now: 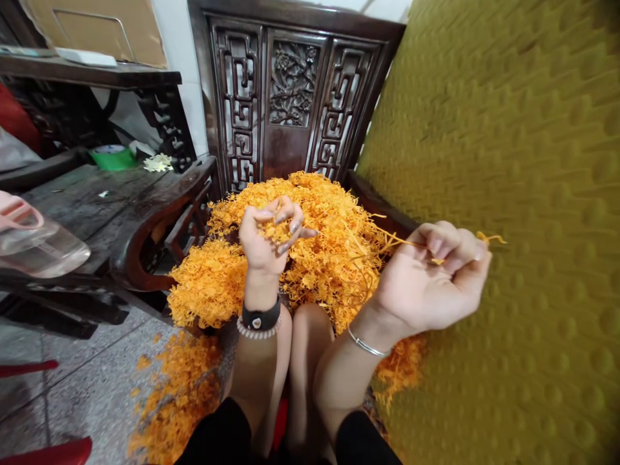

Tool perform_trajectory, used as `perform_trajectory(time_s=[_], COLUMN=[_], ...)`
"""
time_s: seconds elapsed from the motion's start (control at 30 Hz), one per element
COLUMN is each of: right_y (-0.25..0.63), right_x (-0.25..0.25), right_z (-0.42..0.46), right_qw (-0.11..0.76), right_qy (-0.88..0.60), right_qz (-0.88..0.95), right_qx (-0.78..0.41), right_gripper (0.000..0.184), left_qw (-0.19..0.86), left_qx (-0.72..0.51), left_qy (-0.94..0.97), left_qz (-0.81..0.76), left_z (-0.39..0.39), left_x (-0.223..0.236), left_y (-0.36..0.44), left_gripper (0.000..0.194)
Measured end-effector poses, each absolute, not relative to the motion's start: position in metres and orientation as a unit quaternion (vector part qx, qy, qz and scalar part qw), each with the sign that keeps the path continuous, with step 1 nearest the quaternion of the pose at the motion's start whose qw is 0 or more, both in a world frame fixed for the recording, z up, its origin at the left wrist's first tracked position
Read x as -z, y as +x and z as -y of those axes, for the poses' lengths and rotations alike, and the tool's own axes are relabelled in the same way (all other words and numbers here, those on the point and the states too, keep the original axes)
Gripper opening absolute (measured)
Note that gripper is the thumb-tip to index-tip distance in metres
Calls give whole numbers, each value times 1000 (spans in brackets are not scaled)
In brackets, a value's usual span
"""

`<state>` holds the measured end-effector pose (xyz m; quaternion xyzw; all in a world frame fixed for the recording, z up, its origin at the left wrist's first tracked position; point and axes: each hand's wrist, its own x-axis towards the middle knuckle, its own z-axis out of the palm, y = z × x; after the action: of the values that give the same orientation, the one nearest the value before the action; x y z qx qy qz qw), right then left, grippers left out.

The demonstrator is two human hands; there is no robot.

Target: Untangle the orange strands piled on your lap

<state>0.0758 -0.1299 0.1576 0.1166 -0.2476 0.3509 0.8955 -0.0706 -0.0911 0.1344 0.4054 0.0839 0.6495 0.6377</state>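
Note:
A big heap of small orange plastic pieces (334,226), flower-like with thin curly stems, lies in front of my knees. Above the heap, my left hand (261,248) is turned palm up with its fingers curled round some of these orange pieces (277,231). Off to the right, my right hand (426,284) pinches a thin orange plastic strip (404,241). One length of the strip runs left toward the heap, and a short end (493,239) sticks out beyond the fingertips. Exactly how the fingers grip it is partly hidden.
A carved dark wooden chair back (290,145) stands behind the heap. Yellow-green textured padding (508,161) rises at right. Left is a wooden seat with green tape (113,158), white pieces (158,163) and a clear bottle (43,242). More orange pieces (177,387) litter the floor.

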Motion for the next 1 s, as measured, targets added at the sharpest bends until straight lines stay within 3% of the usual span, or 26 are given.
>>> perform_trajectory(time_s=[0.2, 0.27, 0.37, 0.53, 0.67, 0.77, 0.87, 0.93, 1.0], right_y=[78, 78, 78, 79, 85, 98, 117, 126, 128], right_x=[-163, -164, -166, -170, -169, -160, -151, -149, -150], right_z=[141, 144, 147, 152, 148, 137, 126, 126, 134], right_qw=[878, 863, 826, 697, 598, 708, 866, 908, 914], right_qy=[187, 237, 326, 492, 595, 464, 139, -67, -201], right_qz=[230, 218, 173, 13, -111, -13, 149, 181, 180], right_qx=[-375, -389, -426, -522, -524, -533, -456, -371, -304], right_gripper=[31, 30, 32, 34, 33, 31, 22, 12, 18], left_qw=[642, 657, 690, 679, 665, 647, 615, 578, 537], left_qx=[-550, -478, -386, -367, -382, -431, -472, -491, -507], left_qy=[517, 564, 596, 625, 640, 624, 620, 632, 643], left_qz=[-132, -144, -138, -121, -54, -81, -122, -162, -202], left_z=[75, 71, 67, 70, 75, 75, 72, 70, 70], left_x=[-118, -112, -108, -110, -113, -112, -110, -111, -112], left_y=[-57, -49, -37, -24, -16, -11, -15, -21, -25], left_gripper=[51, 47, 25, 35, 35, 29, 28, 28, 26])
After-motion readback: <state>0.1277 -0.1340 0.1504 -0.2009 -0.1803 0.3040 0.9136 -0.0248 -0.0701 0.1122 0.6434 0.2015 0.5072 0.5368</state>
